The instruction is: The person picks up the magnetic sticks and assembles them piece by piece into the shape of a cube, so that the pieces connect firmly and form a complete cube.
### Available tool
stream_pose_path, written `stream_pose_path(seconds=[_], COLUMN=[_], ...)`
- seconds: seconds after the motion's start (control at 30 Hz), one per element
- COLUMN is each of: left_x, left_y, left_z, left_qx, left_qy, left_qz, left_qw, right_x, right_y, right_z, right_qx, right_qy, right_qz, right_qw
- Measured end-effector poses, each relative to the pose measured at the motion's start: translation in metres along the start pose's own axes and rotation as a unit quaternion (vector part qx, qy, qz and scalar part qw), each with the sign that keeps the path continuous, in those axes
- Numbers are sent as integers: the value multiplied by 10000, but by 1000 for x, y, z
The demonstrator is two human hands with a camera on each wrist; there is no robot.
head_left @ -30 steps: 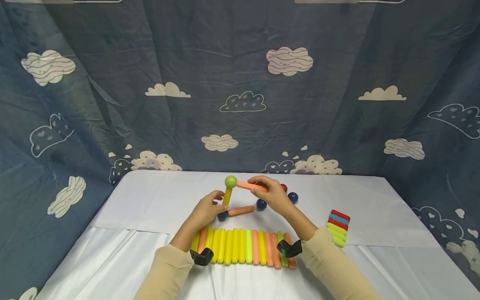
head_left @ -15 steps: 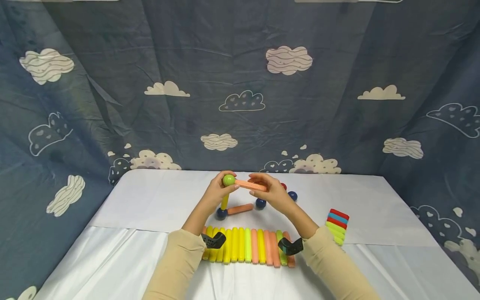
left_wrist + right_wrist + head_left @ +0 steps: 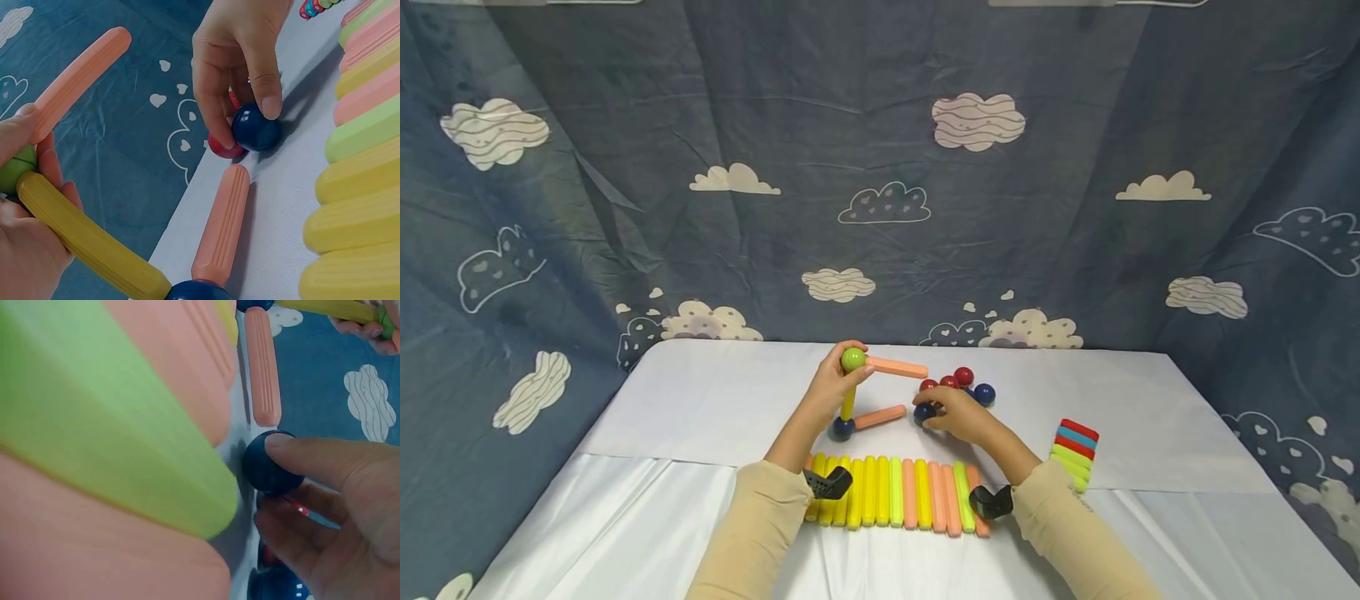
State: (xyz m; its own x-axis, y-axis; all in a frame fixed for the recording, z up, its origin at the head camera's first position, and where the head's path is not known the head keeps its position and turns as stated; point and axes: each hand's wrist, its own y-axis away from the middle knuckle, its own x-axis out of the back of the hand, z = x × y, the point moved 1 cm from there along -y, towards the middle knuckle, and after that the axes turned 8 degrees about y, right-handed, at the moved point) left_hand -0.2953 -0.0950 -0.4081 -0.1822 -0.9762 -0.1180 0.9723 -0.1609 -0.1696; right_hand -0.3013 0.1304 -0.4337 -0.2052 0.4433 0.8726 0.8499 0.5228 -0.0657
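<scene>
My left hand (image 3: 827,390) grips a green ball (image 3: 853,359) at the top of a joined frame. From that ball an orange-pink stick (image 3: 898,367) juts right, its far end free. A yellow stick (image 3: 94,237) leads down from it to a dark blue ball (image 3: 842,428) on the table. Another orange-pink stick (image 3: 222,228) extends from this lower ball toward the right. My right hand (image 3: 964,415) pinches a second dark blue ball (image 3: 270,465) between thumb and fingers, just beyond the lower stick's free end. A gap separates the two.
Several red balls (image 3: 964,377) and a blue ball (image 3: 984,394) lie behind my right hand. A row of yellow, green and orange-pink sticks (image 3: 870,492) spans the near table. Short coloured sticks (image 3: 1075,452) lie at the right. A cloud-patterned curtain (image 3: 880,250) hangs behind.
My left hand rose from the yellow stick to the green ball. My right hand let go of the upper orange-pink stick and moved down to the blue ball.
</scene>
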Motion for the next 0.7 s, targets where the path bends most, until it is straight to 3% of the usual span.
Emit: stream_pose_path(seconds=[0.1, 0.2, 0.3, 0.4, 0.57, 0.7], left_x=[-1, -4, -4, -2, -1, 2], left_y=[0, 4, 3, -1, -4, -5], left_z=[1, 12, 11, 4, 0, -3], left_qx=[-44, -46, -61, -106, -56, 23], left_qy=[41, 60, 32, 36, 91, 322], left_qz=[89, 108, 207, 359, 500, 653], left_qw=[9999, 9999, 9998, 9993, 9987, 9973], right_x=[5, 19, 36, 48, 43, 34], right_y=[1, 4, 11, 17, 9, -1], right_z=[-1, -6, -18, -30, -19, -11], right_qx=[-94, -328, -623, -730, -596, -597], right_qy=[-186, -1028, -2167, -2938, -3376, -3423], right_qz=[139, 536, 1019, 1309, 1416, 1472], right_qw=[9997, 9927, 9689, 9440, 9287, 9261])
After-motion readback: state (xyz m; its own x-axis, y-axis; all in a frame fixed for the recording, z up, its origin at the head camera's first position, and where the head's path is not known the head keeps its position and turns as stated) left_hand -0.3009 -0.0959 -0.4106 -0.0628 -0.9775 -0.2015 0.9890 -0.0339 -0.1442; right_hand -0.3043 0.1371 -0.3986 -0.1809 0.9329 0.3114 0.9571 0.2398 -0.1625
